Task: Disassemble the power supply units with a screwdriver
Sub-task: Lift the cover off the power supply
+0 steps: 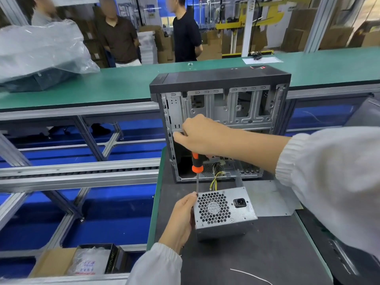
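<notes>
Head cam: left hand (181, 217) grips PSU (224, 212) side; right hand (202, 134) fisted on screwdriver (197, 167), tip at PSU corner.

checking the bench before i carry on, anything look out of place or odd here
Nothing looks damaged or spilled. Two small things: a loose white wire lies on the dark mat near the front edge, and a bare metal panel lies flat behind the power supply, by the open computer case.

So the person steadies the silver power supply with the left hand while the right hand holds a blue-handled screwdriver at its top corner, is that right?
Not quite: the screwdriver has an orange and black handle, not blue, as the head view shows. The rest holds: the left hand steadies the silver power supply, and the right hand holds the tool at its top corner.
</notes>
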Available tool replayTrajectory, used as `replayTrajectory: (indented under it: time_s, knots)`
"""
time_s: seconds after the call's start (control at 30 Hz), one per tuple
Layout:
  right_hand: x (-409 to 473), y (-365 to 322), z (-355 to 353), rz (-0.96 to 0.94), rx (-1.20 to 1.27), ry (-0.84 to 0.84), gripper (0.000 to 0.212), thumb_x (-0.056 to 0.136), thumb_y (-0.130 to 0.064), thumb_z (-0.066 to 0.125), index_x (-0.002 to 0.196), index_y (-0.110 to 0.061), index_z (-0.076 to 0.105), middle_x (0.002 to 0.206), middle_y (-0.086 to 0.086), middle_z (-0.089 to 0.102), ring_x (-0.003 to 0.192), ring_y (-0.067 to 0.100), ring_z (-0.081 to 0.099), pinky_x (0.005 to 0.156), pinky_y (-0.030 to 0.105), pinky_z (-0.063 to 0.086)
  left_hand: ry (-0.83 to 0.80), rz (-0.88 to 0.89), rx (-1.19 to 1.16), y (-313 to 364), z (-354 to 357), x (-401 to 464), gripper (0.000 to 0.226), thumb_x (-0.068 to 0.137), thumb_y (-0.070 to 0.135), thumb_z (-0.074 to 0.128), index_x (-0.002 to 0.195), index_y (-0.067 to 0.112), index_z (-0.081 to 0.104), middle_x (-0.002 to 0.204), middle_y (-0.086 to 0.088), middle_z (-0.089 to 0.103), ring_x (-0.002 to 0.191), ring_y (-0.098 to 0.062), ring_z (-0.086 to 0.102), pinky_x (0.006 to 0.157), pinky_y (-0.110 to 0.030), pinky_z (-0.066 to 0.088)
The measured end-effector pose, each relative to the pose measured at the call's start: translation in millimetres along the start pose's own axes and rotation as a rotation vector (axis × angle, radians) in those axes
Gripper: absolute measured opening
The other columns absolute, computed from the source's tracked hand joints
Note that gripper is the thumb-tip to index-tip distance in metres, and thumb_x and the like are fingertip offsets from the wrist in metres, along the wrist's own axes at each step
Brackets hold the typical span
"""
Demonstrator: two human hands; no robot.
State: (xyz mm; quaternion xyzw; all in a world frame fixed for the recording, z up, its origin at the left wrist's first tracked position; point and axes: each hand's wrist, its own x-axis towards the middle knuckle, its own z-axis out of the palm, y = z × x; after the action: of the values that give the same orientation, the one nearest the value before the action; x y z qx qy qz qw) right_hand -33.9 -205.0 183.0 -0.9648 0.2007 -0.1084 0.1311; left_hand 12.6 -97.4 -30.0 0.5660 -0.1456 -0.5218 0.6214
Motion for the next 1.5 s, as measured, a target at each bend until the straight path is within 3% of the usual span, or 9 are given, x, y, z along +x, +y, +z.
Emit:
replayTrajectory:
  time_s: [0.13, 0.43, 0.73, 0.83, 1.0, 1.13, 1.23, 1.37, 1.5]
  knots:
    - [-7, 3, 2, 0.140, 0.196, 0.057, 0.034, 0.092, -0.028, 0.050, 0.063, -0.009, 0.043, 0.048, 0.003, 0.054, 0.028, 0.013, 0.052, 0.030, 0.017, 0.037, -0.010, 0.007, 0.005, 1, -1, -2, 0.033, 0.105, 0.023, 0.041, 0.110, 0.002, 0.066, 0.106, -0.019, 0.072, 0.101, -0.034, 0.069, 0.084, -0.048, 0.057]
    - [-15, 5, -16, 0.087, -0.436, -0.069, 0.059, 0.095, -0.063, 0.031, 0.064, -0.014, 0.040, 0.063, 0.001, 0.047, 0.053, 0.016, 0.044, 0.047, 0.026, 0.029, 0.035, 0.006, -0.006, 3, 4, -5, 0.032, 0.104, 0.024, 0.043, 0.107, 0.002, 0.066, 0.105, -0.020, 0.072, 0.097, -0.032, 0.070, 0.078, -0.042, 0.059]
    - [-13, 9, -46, -0.085, -0.142, -0.471, 0.011, 0.092, -0.019, 0.062, 0.099, -0.015, 0.054, 0.078, -0.005, 0.054, 0.068, 0.017, 0.062, 0.055, 0.027, 0.054, 0.037, -0.016, -0.020, 6, 6, -9, 0.033, 0.105, 0.024, 0.041, 0.113, 0.000, 0.063, 0.107, -0.019, 0.072, 0.096, -0.030, 0.071, 0.071, -0.039, 0.059]
    - [-9, 10, -47, -0.047, 0.002, -0.575, 0.025, 0.085, 0.007, 0.061, 0.102, -0.012, 0.059, 0.096, -0.003, 0.052, 0.072, 0.012, 0.062, 0.054, 0.022, 0.055, 0.003, 0.006, 0.037, 7, 3, -9, 0.033, 0.105, 0.024, 0.039, 0.117, 0.005, 0.062, 0.112, -0.018, 0.070, 0.102, -0.031, 0.069, 0.086, -0.048, 0.057]
    - [-10, 7, -35, -0.036, -0.101, -0.415, 0.049, 0.087, -0.060, 0.054, 0.095, -0.012, 0.057, 0.078, -0.002, 0.069, 0.049, 0.011, 0.067, 0.056, 0.025, 0.054, -0.047, 0.076, 0.070, 9, 2, -13, 0.030, 0.107, 0.026, 0.032, 0.123, 0.028, 0.058, 0.117, -0.010, 0.068, 0.105, -0.026, 0.065, 0.092, -0.051, 0.052]
    - [-9, 2, -10, -0.163, -0.288, -0.121, 0.035, 0.102, -0.038, 0.038, 0.087, -0.008, 0.051, 0.077, 0.007, 0.064, 0.063, 0.021, 0.057, 0.059, 0.032, 0.047, -0.087, 0.071, 0.100, 9, -1, -12, 0.038, 0.107, 0.032, 0.031, 0.117, 0.015, 0.063, 0.119, -0.011, 0.069, 0.100, -0.024, 0.067, 0.084, -0.043, 0.055]
    - [-7, 1, -22, -0.202, -0.189, -0.257, 0.011, 0.097, -0.021, 0.046, 0.106, -0.015, 0.045, 0.091, 0.004, 0.052, 0.076, 0.023, 0.054, 0.068, 0.036, 0.047, -0.085, 0.074, 0.102, 10, -2, -9, 0.037, 0.106, 0.033, 0.032, 0.113, 0.016, 0.065, 0.115, -0.010, 0.070, 0.097, -0.023, 0.067, 0.080, -0.040, 0.057]
    - [-4, -1, -41, -0.093, -0.122, -0.487, 0.035, 0.089, -0.035, 0.064, 0.115, -0.017, 0.048, 0.102, 0.005, 0.060, 0.082, 0.020, 0.059, 0.066, 0.030, 0.048, -0.094, 0.075, 0.112, 12, -2, -7, 0.038, 0.106, 0.033, 0.033, 0.116, 0.015, 0.065, 0.116, -0.009, 0.071, 0.101, -0.024, 0.068, 0.082, -0.042, 0.057]
    - [-3, -1, -44, 0.047, -0.232, -0.479, 0.045, 0.090, -0.054, 0.055, 0.090, -0.009, 0.052, 0.065, 0.002, 0.069, 0.067, 0.021, 0.068, 0.056, 0.027, 0.046, -0.092, 0.081, 0.136, 11, 0, -8, 0.037, 0.106, 0.032, 0.034, 0.110, 0.014, 0.066, 0.112, -0.010, 0.071, 0.095, -0.025, 0.067, 0.081, -0.044, 0.055]
